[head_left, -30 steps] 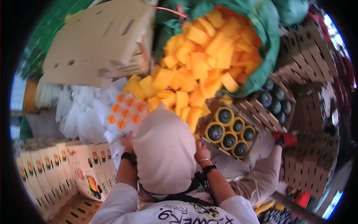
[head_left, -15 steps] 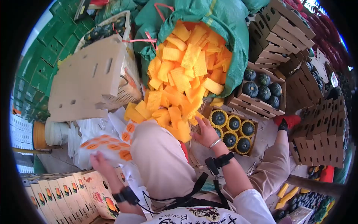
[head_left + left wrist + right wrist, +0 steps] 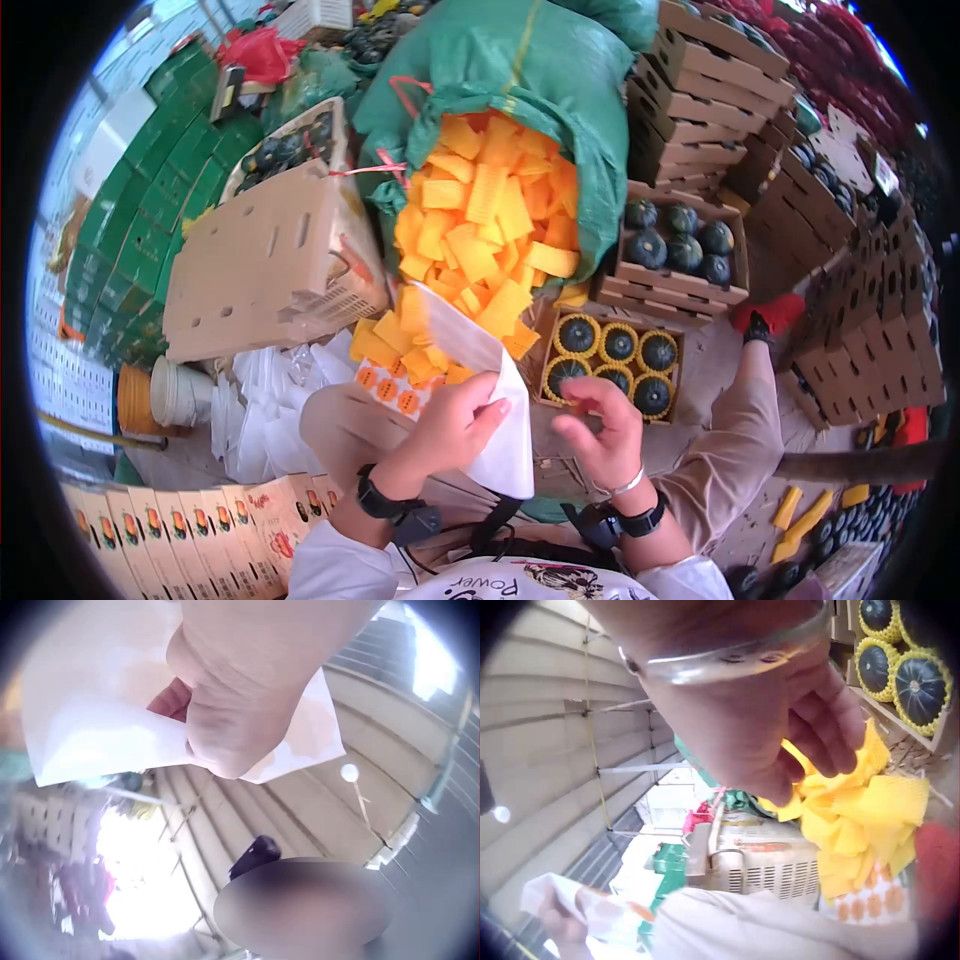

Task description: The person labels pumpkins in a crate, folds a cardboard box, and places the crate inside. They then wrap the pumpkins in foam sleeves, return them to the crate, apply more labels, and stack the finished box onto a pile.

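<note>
In the head view my left hand (image 3: 450,430) pinches a white paper sheet (image 3: 508,425), which hangs folded between my hands. Orange patches show through the sheet (image 3: 105,667) in the left wrist view. My right hand (image 3: 605,435) is raised beside it, its fingers loosely bent, with nothing visible in them. Beyond the right hand lies an open carton (image 3: 682,385) of dark green pumpkins (image 3: 619,345) in yellow foam nets. Another sheet with round orange stickers (image 3: 395,388) lies past my knee, against a heap of yellow foam nets (image 3: 480,250).
A green sack (image 3: 590,130) spills the foam nets. Behind the carton stands a box of bare pumpkins (image 3: 685,250), with stacked cartons (image 3: 870,320) to the right. A cardboard sheet (image 3: 250,260) leans at left. Printed cartons (image 3: 200,540) stand low left, near white plastic (image 3: 270,410).
My left hand has picked up a sticker sheet and brought it from the left to the middle. My right hand has moved off the foam nets and back towards me. The head view has shifted.
</note>
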The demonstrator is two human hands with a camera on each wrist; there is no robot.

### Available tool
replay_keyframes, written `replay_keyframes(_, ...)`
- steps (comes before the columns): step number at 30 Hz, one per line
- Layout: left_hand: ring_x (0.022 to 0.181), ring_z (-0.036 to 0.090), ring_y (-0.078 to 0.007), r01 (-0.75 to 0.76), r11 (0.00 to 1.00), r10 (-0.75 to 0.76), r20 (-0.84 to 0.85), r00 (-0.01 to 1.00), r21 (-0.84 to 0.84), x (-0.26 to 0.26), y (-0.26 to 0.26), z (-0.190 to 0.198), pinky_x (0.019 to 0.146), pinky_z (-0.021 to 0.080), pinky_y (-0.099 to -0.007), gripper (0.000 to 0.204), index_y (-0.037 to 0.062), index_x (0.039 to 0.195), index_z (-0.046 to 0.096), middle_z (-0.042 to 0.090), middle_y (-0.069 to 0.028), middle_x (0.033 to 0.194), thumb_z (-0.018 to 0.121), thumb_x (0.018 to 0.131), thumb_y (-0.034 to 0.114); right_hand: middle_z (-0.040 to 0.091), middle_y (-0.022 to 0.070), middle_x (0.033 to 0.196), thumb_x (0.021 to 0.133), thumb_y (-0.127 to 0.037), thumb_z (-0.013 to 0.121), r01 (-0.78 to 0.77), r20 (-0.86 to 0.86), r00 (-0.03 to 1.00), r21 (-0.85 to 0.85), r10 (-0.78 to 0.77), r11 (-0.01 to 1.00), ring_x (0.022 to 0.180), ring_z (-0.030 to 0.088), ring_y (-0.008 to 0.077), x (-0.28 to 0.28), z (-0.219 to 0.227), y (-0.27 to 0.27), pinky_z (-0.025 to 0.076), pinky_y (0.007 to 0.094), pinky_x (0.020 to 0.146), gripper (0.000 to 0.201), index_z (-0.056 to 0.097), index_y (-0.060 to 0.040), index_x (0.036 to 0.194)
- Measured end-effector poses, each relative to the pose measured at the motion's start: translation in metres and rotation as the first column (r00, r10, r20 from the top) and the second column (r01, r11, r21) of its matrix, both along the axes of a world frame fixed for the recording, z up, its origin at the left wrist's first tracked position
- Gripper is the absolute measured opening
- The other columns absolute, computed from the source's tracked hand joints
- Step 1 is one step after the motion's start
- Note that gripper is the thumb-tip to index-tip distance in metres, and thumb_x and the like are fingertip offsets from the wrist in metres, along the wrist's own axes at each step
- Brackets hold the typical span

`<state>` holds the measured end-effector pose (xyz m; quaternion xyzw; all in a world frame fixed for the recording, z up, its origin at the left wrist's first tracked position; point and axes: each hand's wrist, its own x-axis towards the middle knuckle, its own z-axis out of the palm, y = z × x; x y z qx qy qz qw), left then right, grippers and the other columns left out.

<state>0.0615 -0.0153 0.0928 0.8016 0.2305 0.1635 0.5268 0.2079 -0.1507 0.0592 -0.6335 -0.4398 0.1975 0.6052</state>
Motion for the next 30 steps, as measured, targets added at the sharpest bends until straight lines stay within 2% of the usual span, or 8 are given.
replay_keyframes(5,0.066,0.060,-0.0136,0.083,0.973,-0.093,-0.040,0.995,-0.217,0.008,-0.015,-0.030,0.060,0.046,-0.0274,0.021,0.0008,0.105,0.052,0.063,-0.0106,0.076,0.054,0.084,0.006,0.065,0.0103,0.083,0.073,-0.011,0.071,-0.076,0.105,0.990,-0.167,0.094,0.983,0.074,0.065,0.0196,-0.005,0.001,0.015,0.051,0.0293,0.067,0.034,0.059,-0.0004,0.102)
replay_keyframes(9,0.069,0.059,-0.0127,0.128,0.970,-0.170,-0.203,0.964,-0.207,0.005,-0.003,-0.038,0.060,0.046,-0.0274,0.030,0.0016,0.113,0.051,0.062,-0.0106,0.078,0.053,0.084,0.005,0.065,0.0043,0.085,0.080,-0.004,0.064,-0.244,-0.715,0.685,-0.041,0.142,0.969,0.077,0.060,0.0079,-0.003,-0.034,0.024,0.050,0.0226,0.069,0.018,0.062,0.0019,0.096)
replay_keyframes(13,0.070,0.059,-0.0126,0.119,0.945,-0.174,-0.159,0.972,-0.304,0.007,0.006,-0.059,0.061,0.046,-0.0262,0.033,0.0000,0.116,0.050,0.062,-0.0102,0.079,0.053,0.083,0.005,0.065,0.0055,0.083,0.079,-0.003,0.066,-0.304,-0.897,0.386,0.097,0.215,0.948,0.071,0.061,0.0100,0.017,-0.085,0.032,0.050,0.0226,0.066,0.012,0.063,0.0008,0.090)
replay_keyframes(18,0.070,0.057,-0.0090,-0.062,0.927,-0.032,-0.243,0.969,-0.369,-0.003,0.020,-0.074,0.060,0.045,-0.0233,0.031,-0.0038,0.110,0.052,0.063,-0.0084,0.082,0.051,0.080,0.000,0.064,0.0080,0.076,0.077,-0.004,0.066,-0.157,-0.940,0.338,-0.108,-0.049,0.982,0.063,0.061,0.0149,0.035,-0.130,0.050,0.050,0.0249,0.057,0.005,0.063,-0.0016,0.080)
replay_keyframes(19,0.070,0.057,-0.0079,-0.138,0.919,0.038,-0.266,0.963,-0.370,-0.006,0.025,-0.074,0.060,0.044,-0.0226,0.031,-0.0042,0.109,0.053,0.063,-0.0081,0.083,0.051,0.079,-0.001,0.064,0.0066,0.071,0.076,-0.008,0.068,-0.014,-0.893,0.413,-0.201,-0.177,0.980,0.057,0.059,0.0142,0.047,-0.147,0.058,0.048,0.0235,0.053,0.007,0.063,-0.0026,0.078)
replay_keyframes(21,0.067,0.055,-0.0053,-0.259,0.904,0.174,-0.260,0.950,-0.342,-0.007,0.032,-0.072,0.059,0.043,-0.0200,0.027,-0.0047,0.103,0.053,0.063,-0.0069,0.082,0.048,0.076,-0.004,0.064,0.0100,0.068,0.075,-0.014,0.068,0.343,-0.073,0.879,-0.590,-0.472,0.731,0.058,0.061,0.0190,0.086,-0.163,0.077,0.049,0.0315,0.054,0.014,0.062,-0.0011,0.072)
replay_keyframes(23,0.065,0.053,-0.0051,-0.302,0.873,0.222,-0.238,0.946,-0.382,0.000,0.033,-0.060,0.059,0.042,-0.0194,0.023,-0.0035,0.099,0.052,0.061,-0.0048,0.079,0.048,0.076,-0.005,0.061,0.0121,0.070,0.073,-0.014,0.062,0.548,0.469,0.795,-0.285,-0.385,0.786,0.065,0.060,0.0297,0.113,-0.199,0.093,0.048,0.0381,0.056,0.009,0.061,-0.0051,0.071)
replay_keyframes(30,0.079,0.050,-0.0070,-0.369,0.851,0.375,-0.059,0.925,-0.374,0.005,0.038,-0.058,0.073,0.042,-0.0219,0.024,-0.0008,0.102,0.048,0.053,-0.0037,0.090,0.046,0.079,-0.005,0.060,0.0105,0.091,0.070,-0.009,0.059,0.461,0.738,0.675,-0.433,0.012,0.775,0.088,0.058,0.0267,0.099,-0.278,0.119,0.051,0.0363,0.071,0.017,0.062,-0.0061,0.086)
